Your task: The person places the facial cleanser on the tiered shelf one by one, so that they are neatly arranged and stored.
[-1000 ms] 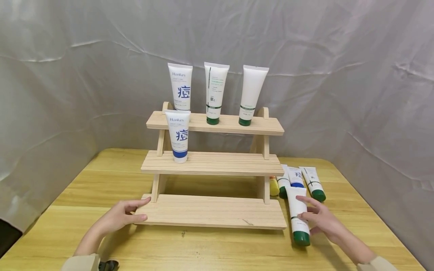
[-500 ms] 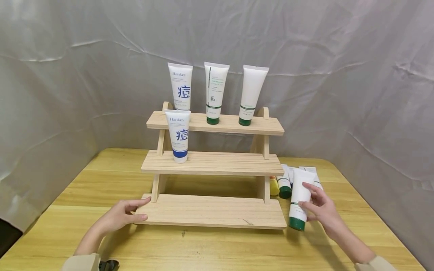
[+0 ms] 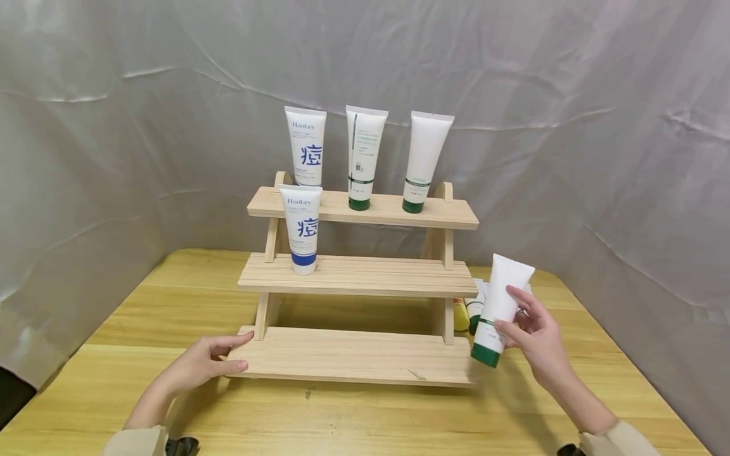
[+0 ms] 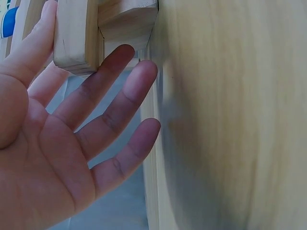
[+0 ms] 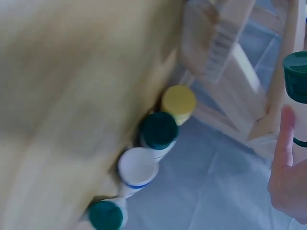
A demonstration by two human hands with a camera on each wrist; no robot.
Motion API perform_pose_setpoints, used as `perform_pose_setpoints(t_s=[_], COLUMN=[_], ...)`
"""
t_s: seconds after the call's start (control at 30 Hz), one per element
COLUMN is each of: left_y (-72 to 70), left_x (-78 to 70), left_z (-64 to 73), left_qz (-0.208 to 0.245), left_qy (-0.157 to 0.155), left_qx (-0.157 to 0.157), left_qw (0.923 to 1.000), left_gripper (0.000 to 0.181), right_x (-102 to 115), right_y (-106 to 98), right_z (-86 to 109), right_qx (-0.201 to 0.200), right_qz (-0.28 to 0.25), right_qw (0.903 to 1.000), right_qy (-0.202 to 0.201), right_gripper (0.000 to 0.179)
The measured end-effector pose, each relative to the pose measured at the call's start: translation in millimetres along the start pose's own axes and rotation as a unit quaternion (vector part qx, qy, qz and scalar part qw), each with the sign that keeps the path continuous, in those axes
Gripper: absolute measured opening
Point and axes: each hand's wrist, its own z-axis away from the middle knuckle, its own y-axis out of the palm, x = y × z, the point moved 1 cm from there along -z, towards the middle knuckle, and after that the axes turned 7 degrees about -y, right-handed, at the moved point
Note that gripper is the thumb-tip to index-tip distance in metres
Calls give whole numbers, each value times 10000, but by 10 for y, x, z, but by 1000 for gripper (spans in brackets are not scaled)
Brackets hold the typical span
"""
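Observation:
A three-tier wooden display rack (image 3: 356, 277) stands on the table. My left hand (image 3: 199, 364) rests on the left end of its lowest shelf; in the left wrist view, its fingers (image 4: 115, 115) are spread and nearly straight around the board's end. My right hand (image 3: 536, 342) pinches a white squeeze tube (image 3: 504, 294) with a green cap, tilted cap-down beside the rack. The top shelf bears a blue-lettered tube (image 3: 306, 145) and two green-capped tubes, one printed (image 3: 366, 152) and one plainer (image 3: 429, 152). Another blue-lettered tube (image 3: 302, 228) stands on the left of the middle shelf.
Several tubes lie behind the rack's right side, partly hidden in the head view. In the right wrist view their caps show: yellow (image 5: 179, 101), green (image 5: 159, 130), white (image 5: 137, 166) and another green (image 5: 105, 215). A grey cloth (image 3: 513, 145) hangs behind the table (image 3: 342, 424).
My right hand has raised the white tube off the table and shifted it back and slightly left, tilting it. My left hand has stayed at the shelf end.

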Motion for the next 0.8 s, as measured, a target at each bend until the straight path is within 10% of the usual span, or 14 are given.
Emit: perform_pose_setpoints(t_s=[0.8], left_y=[-7], left_x=[-5], left_z=[5], left_qz=[10], left_qy=[0], left_qx=[24], left_qw=[10000], left_gripper=[55], right_x=[172], right_y=[625], right_z=[-462], right_qx=[324], right_qz=[169], right_qw=[9987], right_qy=[-349], right_gripper=[56])
